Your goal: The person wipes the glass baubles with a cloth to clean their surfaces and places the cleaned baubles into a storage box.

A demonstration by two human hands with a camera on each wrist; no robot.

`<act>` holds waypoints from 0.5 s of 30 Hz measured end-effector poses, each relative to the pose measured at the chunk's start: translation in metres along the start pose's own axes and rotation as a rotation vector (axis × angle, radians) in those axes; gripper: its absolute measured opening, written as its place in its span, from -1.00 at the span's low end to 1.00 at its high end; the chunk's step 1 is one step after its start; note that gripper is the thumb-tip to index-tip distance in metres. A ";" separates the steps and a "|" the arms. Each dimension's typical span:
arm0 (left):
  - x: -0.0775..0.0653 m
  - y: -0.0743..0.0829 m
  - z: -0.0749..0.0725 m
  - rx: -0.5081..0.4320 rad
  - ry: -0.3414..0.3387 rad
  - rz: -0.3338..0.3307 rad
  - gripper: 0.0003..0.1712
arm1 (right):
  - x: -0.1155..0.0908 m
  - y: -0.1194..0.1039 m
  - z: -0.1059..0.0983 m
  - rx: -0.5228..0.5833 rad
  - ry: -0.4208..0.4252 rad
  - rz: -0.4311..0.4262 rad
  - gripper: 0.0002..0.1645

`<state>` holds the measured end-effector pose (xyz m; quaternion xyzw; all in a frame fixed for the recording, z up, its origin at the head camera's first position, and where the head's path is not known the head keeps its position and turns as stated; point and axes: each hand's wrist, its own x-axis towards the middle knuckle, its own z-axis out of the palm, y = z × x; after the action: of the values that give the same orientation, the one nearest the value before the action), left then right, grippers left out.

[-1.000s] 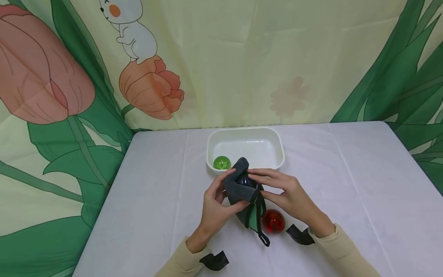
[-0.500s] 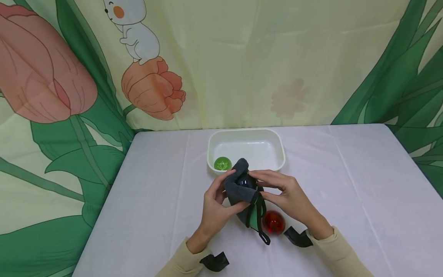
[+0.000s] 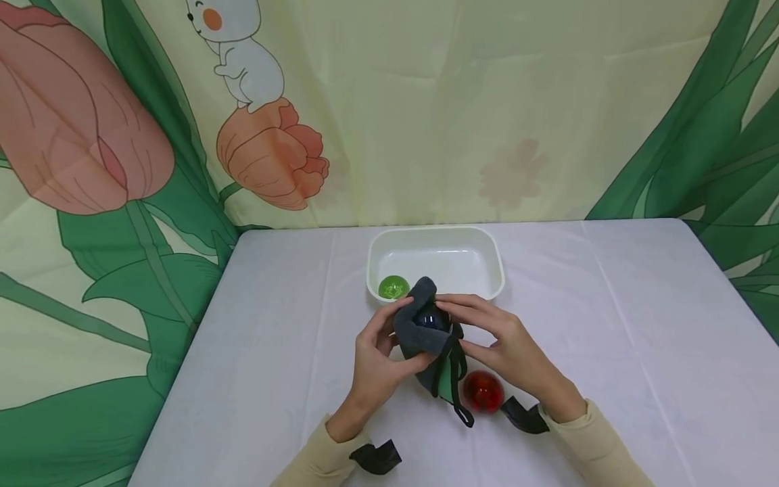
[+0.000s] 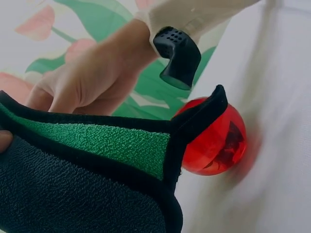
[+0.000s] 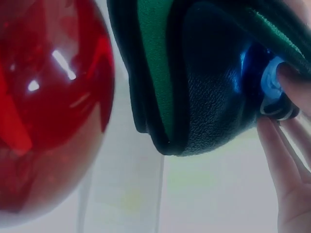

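Observation:
A small two-sided towel (image 3: 416, 338), dark grey and green with black edging and a hanging loop, wraps round a shiny dark blue ball (image 3: 433, 318). My left hand (image 3: 379, 368) grips the towel from the left, thumb in front and fingers behind. From the right, my right hand (image 3: 511, 341) holds the ball between thumb and fingers. In the right wrist view, part of the blue ball (image 5: 250, 68) shows in the towel's fold; the rest is covered. A clear red ball (image 3: 483, 391) sits on the table just right of the towel's hanging corner.
Behind my hands, a white rectangular tray (image 3: 438, 234) holds a green ball (image 3: 393, 287) in its front left corner. A white cloth covers the table (image 3: 608, 325), and a printed curtain (image 3: 426, 135) hangs at its far edge. Black wrist mounts (image 3: 376, 458) stick out from both sleeves.
Both hands keep their hold on the towel and blue ball, with only slight finger shifts. The view has drifted slightly; the red and green balls stay where they were.

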<state>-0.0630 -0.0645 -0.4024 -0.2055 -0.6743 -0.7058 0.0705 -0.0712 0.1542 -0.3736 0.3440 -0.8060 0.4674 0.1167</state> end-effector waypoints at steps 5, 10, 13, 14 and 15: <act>0.000 -0.002 -0.001 -0.004 0.000 0.003 -0.17 | 0.000 0.001 0.001 -0.026 -0.030 -0.019 -0.18; 0.000 -0.001 -0.003 -0.009 0.004 0.008 -0.17 | 0.002 0.003 0.002 -0.035 -0.053 -0.037 -0.20; -0.001 -0.001 -0.004 -0.015 0.004 0.003 -0.17 | 0.002 0.003 0.003 -0.054 -0.058 -0.054 -0.20; -0.001 -0.001 -0.004 -0.019 0.002 0.000 -0.17 | 0.002 0.003 0.003 -0.060 -0.059 -0.060 -0.19; -0.001 -0.002 -0.004 -0.023 0.001 -0.002 -0.18 | 0.002 0.003 0.003 -0.060 -0.062 -0.063 -0.18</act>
<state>-0.0632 -0.0686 -0.4047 -0.2054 -0.6665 -0.7135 0.0676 -0.0743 0.1519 -0.3763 0.3797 -0.8117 0.4281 0.1168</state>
